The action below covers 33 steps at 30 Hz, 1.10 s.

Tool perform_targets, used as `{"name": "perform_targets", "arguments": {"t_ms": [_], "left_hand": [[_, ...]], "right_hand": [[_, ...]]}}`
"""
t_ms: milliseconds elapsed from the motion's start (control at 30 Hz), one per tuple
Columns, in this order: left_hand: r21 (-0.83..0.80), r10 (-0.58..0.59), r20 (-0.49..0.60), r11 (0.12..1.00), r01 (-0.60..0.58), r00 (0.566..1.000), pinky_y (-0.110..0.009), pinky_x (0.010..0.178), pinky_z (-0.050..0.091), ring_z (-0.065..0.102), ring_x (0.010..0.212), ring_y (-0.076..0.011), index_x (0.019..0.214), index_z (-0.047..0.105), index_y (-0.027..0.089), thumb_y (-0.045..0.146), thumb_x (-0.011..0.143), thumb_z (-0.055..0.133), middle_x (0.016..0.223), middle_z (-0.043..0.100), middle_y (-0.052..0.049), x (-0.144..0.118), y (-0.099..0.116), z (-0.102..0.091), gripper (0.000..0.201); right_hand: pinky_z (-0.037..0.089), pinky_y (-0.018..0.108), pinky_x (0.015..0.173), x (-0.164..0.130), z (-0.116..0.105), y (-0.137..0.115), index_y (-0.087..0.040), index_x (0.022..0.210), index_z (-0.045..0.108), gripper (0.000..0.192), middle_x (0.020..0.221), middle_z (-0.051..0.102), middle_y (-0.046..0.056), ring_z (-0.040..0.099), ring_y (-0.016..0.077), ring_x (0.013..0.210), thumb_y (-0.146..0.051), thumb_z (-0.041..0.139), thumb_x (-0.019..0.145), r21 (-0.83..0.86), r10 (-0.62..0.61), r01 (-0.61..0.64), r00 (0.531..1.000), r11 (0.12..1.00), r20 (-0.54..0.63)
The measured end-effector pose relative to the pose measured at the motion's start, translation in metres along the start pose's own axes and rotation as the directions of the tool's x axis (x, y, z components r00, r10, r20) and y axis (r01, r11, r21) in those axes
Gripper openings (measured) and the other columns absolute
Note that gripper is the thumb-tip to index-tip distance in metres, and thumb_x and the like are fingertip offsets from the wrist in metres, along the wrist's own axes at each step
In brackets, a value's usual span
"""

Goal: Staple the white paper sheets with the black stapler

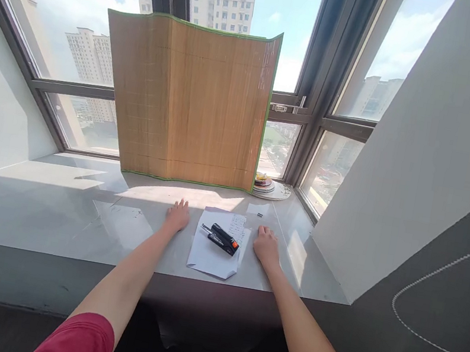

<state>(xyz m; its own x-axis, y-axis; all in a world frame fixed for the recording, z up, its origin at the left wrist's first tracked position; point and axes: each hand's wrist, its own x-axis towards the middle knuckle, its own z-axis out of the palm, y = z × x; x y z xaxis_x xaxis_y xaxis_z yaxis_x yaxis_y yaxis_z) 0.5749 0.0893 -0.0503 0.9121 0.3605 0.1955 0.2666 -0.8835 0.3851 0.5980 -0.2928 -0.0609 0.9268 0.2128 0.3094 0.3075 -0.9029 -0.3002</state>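
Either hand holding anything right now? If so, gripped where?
Nothing held. Left hand and right hand lie flat on the sill, either side of the paper with the stapler on it.

Single head cam on me, looking forward and down over my outstretched arms at the window ledge [53,211]. Wide view, ledge at arm's reach, windows [77,11] behind. No second view.

Two hands [177,215], one stapler [221,238], one paper sheet [211,256], one bamboo mat [188,102].
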Motion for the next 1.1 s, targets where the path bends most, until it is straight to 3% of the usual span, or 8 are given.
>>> {"name": "perform_targets", "arguments": {"t_ms": [167,300,533,667,733,833,967,1100], "left_hand": [[0.056,0.061,0.023,0.997,-0.062,0.998,-0.057,0.117,0.031,0.037,0.151,-0.0341,0.143,0.054,0.019,0.016,0.098,0.040,0.156,0.049,-0.020,-0.009,0.003,-0.001,0.047],[0.090,0.117,-0.022,0.989,-0.115,0.993,-0.043,0.108,0.042,0.056,0.128,-0.0282,0.131,0.062,0.016,0.013,0.101,0.036,0.138,0.059,-0.019,-0.029,0.013,-0.006,0.040],[0.161,0.165,-0.083,0.975,-0.150,0.983,-0.038,0.095,0.044,0.058,0.103,-0.0265,0.094,0.069,0.016,0.008,0.098,0.038,0.111,0.060,-0.014,-0.104,0.019,-0.005,0.032],[0.094,0.147,-0.125,0.986,-0.136,0.981,-0.035,0.088,0.046,0.058,0.100,-0.0250,0.099,0.070,0.016,0.005,0.096,0.041,0.112,0.057,-0.013,-0.139,0.021,0.000,0.031],[0.047,0.085,-0.157,0.996,-0.079,0.984,-0.035,0.088,0.046,0.059,0.104,-0.0261,0.112,0.068,0.014,0.005,0.097,0.042,0.119,0.056,-0.017,-0.144,0.022,0.000,0.032],[0.009,-0.003,-0.174,1.000,0.004,0.985,-0.038,0.090,0.046,0.058,0.108,-0.0303,0.119,0.065,0.010,0.009,0.098,0.046,0.122,0.056,-0.021,-0.142,0.022,-0.001,0.029],[-0.078,-0.027,-0.153,0.997,0.015,0.988,-0.039,0.090,0.046,0.058,0.109,-0.0327,0.112,0.070,0.013,0.010,0.097,0.047,0.114,0.061,-0.019,-0.137,0.017,0.000,0.028],[-0.118,-0.051,-0.194,0.993,0.029,0.980,-0.038,0.091,0.047,0.058,0.114,-0.0318,0.118,0.068,0.012,0.010,0.095,0.049,0.120,0.059,-0.019,-0.135,0.012,0.002,0.030]], "right_hand": [[0.040,0.039,0.095,0.000,0.001,0.001,-0.012,0.117,0.067,0.039,0.126,0.065,0.021,0.058,0.0313,0.117,-0.002,0.038,0.091,0.001,0.005,-0.005,1.000,1.000,0.005],[0.040,0.039,0.096,-0.002,-0.001,0.001,-0.011,0.114,0.067,0.039,0.122,0.066,0.020,0.059,0.0302,0.115,-0.001,0.037,0.091,0.020,-0.016,0.016,1.000,1.000,-0.004],[0.041,0.037,0.096,-0.003,-0.007,-0.001,-0.012,0.109,0.068,0.036,0.117,0.068,0.019,0.060,0.0286,0.114,0.000,0.039,0.091,0.070,0.003,-0.003,1.000,0.998,-0.008],[0.045,0.038,0.098,-0.015,-0.014,-0.021,-0.016,0.112,0.068,0.033,0.111,0.071,0.014,0.061,0.0270,0.113,-0.006,0.043,0.093,0.324,-0.084,0.126,0.987,0.937,-0.139],[0.048,0.037,0.097,-0.026,-0.015,-0.038,-0.020,0.123,0.064,0.031,0.117,0.070,0.011,0.061,0.0250,0.113,-0.016,0.048,0.097,0.499,-0.193,0.278,0.957,0.821,-0.215],[0.049,0.039,0.099,-0.041,-0.011,-0.059,-0.025,0.128,0.063,0.035,0.121,0.068,0.008,0.060,0.0255,0.113,-0.032,0.066,0.094,0.587,-0.393,0.431,0.898,0.686,-0.199],[0.052,0.039,0.094,-0.043,0.005,-0.068,-0.025,0.133,0.061,0.056,0.117,0.068,0.008,0.064,0.0248,0.102,-0.028,0.079,0.081,0.589,-0.318,0.319,0.942,0.743,-0.109],[0.053,0.037,0.092,-0.036,0.015,-0.063,-0.023,0.123,0.068,0.043,0.109,0.071,0.008,0.066,0.0241,0.099,-0.019,0.076,0.081,0.594,-0.305,0.285,0.950,0.752,-0.070]]}}
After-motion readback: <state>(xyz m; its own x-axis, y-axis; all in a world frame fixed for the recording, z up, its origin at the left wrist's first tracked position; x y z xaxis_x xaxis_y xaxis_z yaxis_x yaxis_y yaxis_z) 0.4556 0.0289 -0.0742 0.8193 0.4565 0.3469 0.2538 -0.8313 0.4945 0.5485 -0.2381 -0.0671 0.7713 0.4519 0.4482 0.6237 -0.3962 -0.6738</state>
